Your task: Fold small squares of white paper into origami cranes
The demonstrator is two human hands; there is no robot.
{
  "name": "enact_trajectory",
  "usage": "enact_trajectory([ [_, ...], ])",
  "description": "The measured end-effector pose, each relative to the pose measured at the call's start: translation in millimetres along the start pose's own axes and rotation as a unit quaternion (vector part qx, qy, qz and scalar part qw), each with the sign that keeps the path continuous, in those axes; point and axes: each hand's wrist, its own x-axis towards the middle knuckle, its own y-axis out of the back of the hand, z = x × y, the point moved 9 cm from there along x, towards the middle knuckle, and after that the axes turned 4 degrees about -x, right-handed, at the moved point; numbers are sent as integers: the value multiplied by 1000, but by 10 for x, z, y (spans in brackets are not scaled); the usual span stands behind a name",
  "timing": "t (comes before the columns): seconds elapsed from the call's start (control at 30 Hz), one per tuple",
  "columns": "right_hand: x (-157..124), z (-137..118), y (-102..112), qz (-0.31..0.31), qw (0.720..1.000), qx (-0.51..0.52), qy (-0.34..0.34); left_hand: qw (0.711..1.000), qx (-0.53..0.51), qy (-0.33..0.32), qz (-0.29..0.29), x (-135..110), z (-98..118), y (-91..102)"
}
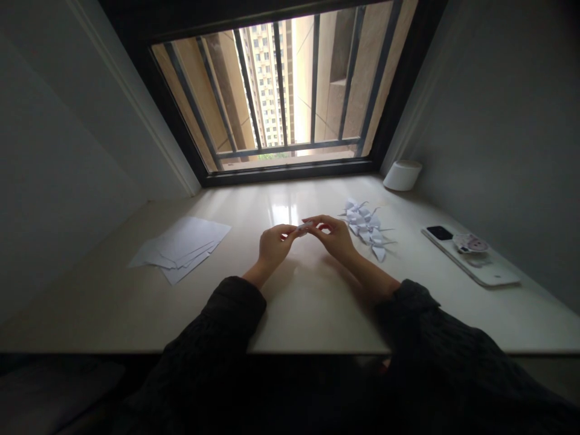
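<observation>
My left hand (273, 244) and my right hand (334, 235) meet above the middle of the pale tabletop (312, 308). Both pinch a small folded piece of white paper (304, 228) between their fingertips. The fingers of both hands are curled round it, so most of the paper is hidden. Just right of my right hand lies a heap of several folded white paper cranes (368, 226). A loose stack of flat white paper sheets (181, 248) lies to the left of my left hand. Dark sleeves cover both forearms.
A white phone (471, 263) with a sticker grip lies face down at the right. A white round container (402, 175) stands at the back right corner. A barred window (290, 96) rises behind the table; walls close in on both sides.
</observation>
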Motion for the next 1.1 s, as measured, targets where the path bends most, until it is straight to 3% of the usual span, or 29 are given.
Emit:
enact_trajectory([
  [0.23,-28,-52,-24,-14,1000,-13,9,999,26,-31,6,1,55,14],
  [0.9,-17,-8,4,-22,999,-5,-23,998,45,-33,5,-13,109,15],
  [1.1,-21,50,2,-20,999,-19,-46,999,30,-13,-40,1,76,-49],
])
